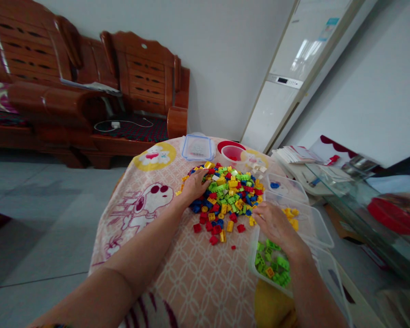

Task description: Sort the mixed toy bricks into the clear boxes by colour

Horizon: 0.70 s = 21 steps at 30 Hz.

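Note:
A large heap of toy building bricks in red, yellow, green, blue and white lies on a round table. My left hand rests on the heap's left side, its fingers stretched over the bricks and the thumb apart. At the heap's right edge is my right hand, with fingers drawn together close to a yellow brick; whatever is between them is hidden. Under my right forearm stands a clear plastic box holding green bricks and a yellow-orange one. Yellow bricks lie in another clear box behind that hand.
Farther back are a clear box with blue bricks, white bricks, a round tub with red pieces and a blue-rimmed clear lidded container. A patterned cloth covers the table. A glass-topped stand is at right, wooden seats at left.

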Motion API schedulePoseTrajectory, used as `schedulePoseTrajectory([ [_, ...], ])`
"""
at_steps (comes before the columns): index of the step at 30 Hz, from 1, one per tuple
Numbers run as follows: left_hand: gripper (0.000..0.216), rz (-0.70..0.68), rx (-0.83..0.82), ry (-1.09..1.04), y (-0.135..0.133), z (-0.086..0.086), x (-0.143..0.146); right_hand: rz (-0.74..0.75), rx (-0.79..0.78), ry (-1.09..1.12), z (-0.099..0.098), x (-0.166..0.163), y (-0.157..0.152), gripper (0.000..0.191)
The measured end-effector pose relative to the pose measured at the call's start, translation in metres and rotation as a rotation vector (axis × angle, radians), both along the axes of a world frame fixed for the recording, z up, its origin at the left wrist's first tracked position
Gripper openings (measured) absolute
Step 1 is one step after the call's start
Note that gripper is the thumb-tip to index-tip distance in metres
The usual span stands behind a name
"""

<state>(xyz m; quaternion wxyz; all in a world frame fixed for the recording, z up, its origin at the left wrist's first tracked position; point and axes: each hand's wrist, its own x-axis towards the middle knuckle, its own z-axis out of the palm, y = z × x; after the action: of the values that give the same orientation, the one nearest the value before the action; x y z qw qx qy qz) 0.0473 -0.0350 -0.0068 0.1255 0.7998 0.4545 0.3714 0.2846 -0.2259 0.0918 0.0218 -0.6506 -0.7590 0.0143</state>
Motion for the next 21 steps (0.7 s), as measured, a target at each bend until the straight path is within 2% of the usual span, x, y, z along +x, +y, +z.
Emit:
schedulePoseTrajectory([
  [6, 0.045, 0.007, 0.005, -0.001, 0.0, 0.0, 0.0, -0.284, 0.096, -0.258, 0.009, 0.037, -0.005, 0.03],
  [9, 0.044, 0.001, 0.009, 0.0, 0.001, 0.0, 0.0, -0.345, 0.171, -0.29, 0.009, 0.045, -0.008, 0.026],
  [14, 0.043, -0.004, 0.013, 0.004, 0.002, -0.001, 0.0, -0.156, 0.173, -0.038, 0.002, 0.026, -0.003, 0.023],
  [17, 0.043, -0.005, 0.014, 0.006, 0.002, -0.001, 0.0, -0.022, 0.078, 0.09, -0.001, -0.001, -0.001, 0.021],
  [21, 0.043, -0.002, 0.017, 0.001, 0.002, -0.002, 0.0, 0.133, -0.089, 0.147, -0.006, -0.036, -0.003, 0.021],
])
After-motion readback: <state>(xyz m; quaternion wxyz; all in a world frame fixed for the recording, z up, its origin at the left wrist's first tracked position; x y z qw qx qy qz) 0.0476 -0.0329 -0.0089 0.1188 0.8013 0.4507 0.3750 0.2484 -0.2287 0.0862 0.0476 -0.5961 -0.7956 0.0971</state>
